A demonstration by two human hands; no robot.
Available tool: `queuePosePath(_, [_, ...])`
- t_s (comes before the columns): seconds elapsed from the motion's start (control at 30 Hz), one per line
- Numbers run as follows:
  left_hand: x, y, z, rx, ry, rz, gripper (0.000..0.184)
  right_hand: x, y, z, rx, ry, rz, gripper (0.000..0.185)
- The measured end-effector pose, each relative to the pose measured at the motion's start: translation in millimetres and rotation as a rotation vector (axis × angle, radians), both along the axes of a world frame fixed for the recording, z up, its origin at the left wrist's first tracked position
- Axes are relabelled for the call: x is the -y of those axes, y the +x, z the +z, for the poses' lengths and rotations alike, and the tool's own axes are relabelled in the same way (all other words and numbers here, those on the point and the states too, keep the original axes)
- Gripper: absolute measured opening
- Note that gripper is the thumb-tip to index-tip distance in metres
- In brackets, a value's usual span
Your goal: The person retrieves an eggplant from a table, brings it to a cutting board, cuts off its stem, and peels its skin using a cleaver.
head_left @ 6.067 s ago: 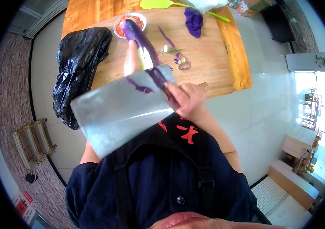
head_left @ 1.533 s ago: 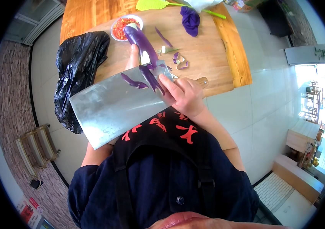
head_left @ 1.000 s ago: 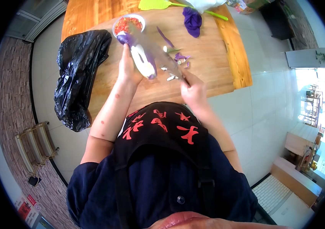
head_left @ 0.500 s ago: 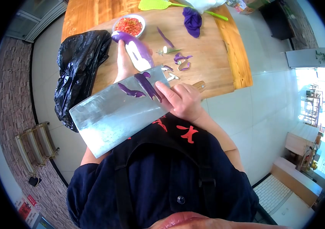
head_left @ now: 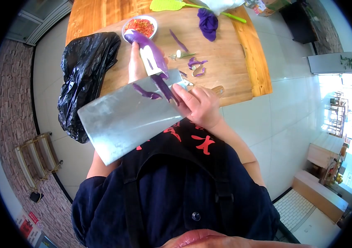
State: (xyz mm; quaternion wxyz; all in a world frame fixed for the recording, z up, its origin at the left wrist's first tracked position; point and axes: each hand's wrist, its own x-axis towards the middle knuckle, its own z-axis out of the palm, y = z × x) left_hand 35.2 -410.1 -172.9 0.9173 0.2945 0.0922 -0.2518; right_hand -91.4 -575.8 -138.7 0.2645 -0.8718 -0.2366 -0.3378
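My left hand is wrapped round a partly peeled eggplant, with pale flesh showing in a strip along it. My right hand grips a wide cleaver by its handle end, thumb on the blade. The blade lies flat side up across my left forearm, its upper edge at the eggplant's near end. Two strips of purple peel rest on the blade, one reaching up to the eggplant. A wooden cutting board is beneath my hands.
A bowl of chopped red chili stands behind the eggplant. A black plastic bag hangs over the board's left side. Peel scraps, a cut eggplant stem and a purple cloth lie on the board. A green fly swatter is at the back.
The cleaver has turned slightly and its far left end has risen. The peel strips on it have shifted right and down. The eggplant has tilted slightly and moved a little to the right.
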Motion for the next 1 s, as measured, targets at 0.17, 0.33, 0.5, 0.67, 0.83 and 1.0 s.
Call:
queuePosePath(0.17, [2.4, -2.9, 5.2, -0.059, -0.006, -0.003, 0.065, 3.6, -3.1, 1.5, -0.024, -0.053, -0.010, 0.042])
queuePosePath(0.33, [3.4, -6.5, 9.5, -0.124, 0.087, 0.007, 0.065, -0.4, -5.0, 0.4, -0.050, -0.038, -0.008, 0.041])
queuePosePath(0.5, [8.3, -12.1, 22.7, -0.168, 0.065, 0.058, 0.065, 1.9, 0.0, 2.3, -0.031, -0.034, -0.024, 0.040])
queuePosePath(0.67, [1.9, -5.2, 1.3, -0.051, 0.141, -0.012, 0.065, -1.4, -7.3, 5.2, -0.064, -0.066, 0.014, 0.042])
queuePosePath(0.83, [4.6, -11.8, 5.4, -0.098, 0.173, 0.044, 0.066, 1.1, 1.0, -0.8, -0.001, -0.003, -0.023, 0.040])
queuePosePath(1.0, [11.6, -14.5, 17.9, -0.051, 0.243, 0.080, 0.063, -0.9, -7.5, 4.8, -0.066, -0.057, 0.006, 0.038])
